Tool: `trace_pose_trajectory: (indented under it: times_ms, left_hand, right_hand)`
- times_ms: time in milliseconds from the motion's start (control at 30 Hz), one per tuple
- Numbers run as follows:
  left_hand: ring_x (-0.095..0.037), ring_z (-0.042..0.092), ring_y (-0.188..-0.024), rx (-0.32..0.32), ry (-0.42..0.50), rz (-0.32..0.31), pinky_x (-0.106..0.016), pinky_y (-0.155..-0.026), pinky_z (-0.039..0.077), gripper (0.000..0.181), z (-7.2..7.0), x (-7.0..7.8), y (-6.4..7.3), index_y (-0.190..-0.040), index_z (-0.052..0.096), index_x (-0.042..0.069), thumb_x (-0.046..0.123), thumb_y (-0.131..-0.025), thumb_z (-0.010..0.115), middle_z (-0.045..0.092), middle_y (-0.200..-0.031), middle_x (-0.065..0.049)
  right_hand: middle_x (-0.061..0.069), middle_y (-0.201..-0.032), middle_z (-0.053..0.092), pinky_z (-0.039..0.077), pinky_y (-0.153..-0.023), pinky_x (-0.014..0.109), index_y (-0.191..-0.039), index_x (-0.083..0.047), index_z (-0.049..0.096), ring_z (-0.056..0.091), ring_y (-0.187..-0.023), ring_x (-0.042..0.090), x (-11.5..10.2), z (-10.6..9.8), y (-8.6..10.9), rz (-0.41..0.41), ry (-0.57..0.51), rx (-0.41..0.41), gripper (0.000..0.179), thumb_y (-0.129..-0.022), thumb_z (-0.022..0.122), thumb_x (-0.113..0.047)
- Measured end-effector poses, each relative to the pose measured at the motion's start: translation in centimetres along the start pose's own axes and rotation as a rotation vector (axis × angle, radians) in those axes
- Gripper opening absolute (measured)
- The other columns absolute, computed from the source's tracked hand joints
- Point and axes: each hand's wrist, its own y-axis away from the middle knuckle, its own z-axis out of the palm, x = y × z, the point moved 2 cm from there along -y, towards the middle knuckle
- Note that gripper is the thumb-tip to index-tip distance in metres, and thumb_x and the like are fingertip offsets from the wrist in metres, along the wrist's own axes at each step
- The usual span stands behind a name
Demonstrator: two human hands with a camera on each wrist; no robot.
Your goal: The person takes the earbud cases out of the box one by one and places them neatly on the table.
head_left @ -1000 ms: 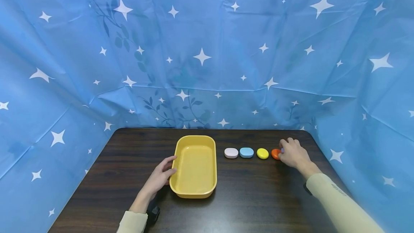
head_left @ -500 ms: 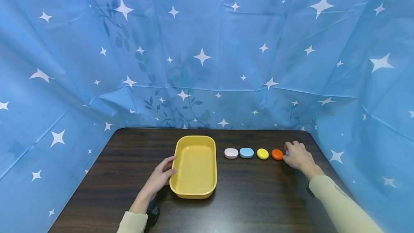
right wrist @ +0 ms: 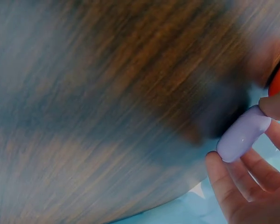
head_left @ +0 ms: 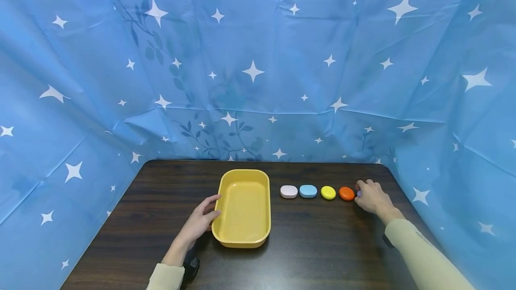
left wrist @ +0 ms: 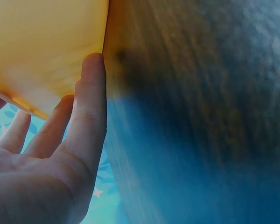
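Observation:
A yellow rectangular tray (head_left: 241,243) lies on the dark wooden table. My left hand (head_left: 195,223) rests at its left side, with nearly straight fingers (left wrist: 86,109) touching the tray's wall in the left wrist view. Far right, my right hand (head_left: 372,197) pinches a smooth lavender oval piece (right wrist: 242,135) between thumb and fingers, low over the table. In the head view the hand hides most of that piece. Just left of it sits an orange-red round piece (head_left: 346,193), then a yellow round piece (head_left: 328,192), a light-blue oval piece (head_left: 308,191) and a pale pink oval piece (head_left: 289,191).
The small pieces form a row between the tray and my right hand. A dark wooden table (head_left: 314,249) spreads under everything. Blue cloth with white stars (head_left: 254,48) hangs behind the table and along both sides.
My right hand has shifted slightly right with the lavender piece, widening the gap to the orange-red piece, which shows fully now. My left hand and the tray have stayed put.

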Motion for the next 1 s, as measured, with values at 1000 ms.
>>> trace_pose_trajectory:
  times_ms: [1000]
  left_hand:
    - [-0.029, 0.064, -0.11, 0.015, -0.081, 0.035, -0.043, -0.081, 0.059, 0.049, 0.3, -0.1, -0.3, -0.151, 0.046, 0.014, 0.015, -0.104, 0.058, 0.053, -0.143, -0.02]
  right_hand:
    - [0.032, -0.12, 0.054, 0.051, -0.075, 0.065, -0.116, 0.003, 0.061, 0.051, -0.102, 0.045, -1.1, -0.9, 1.1, -0.037, -0.012, 0.079, 0.031, -0.09, 0.065, -0.013]
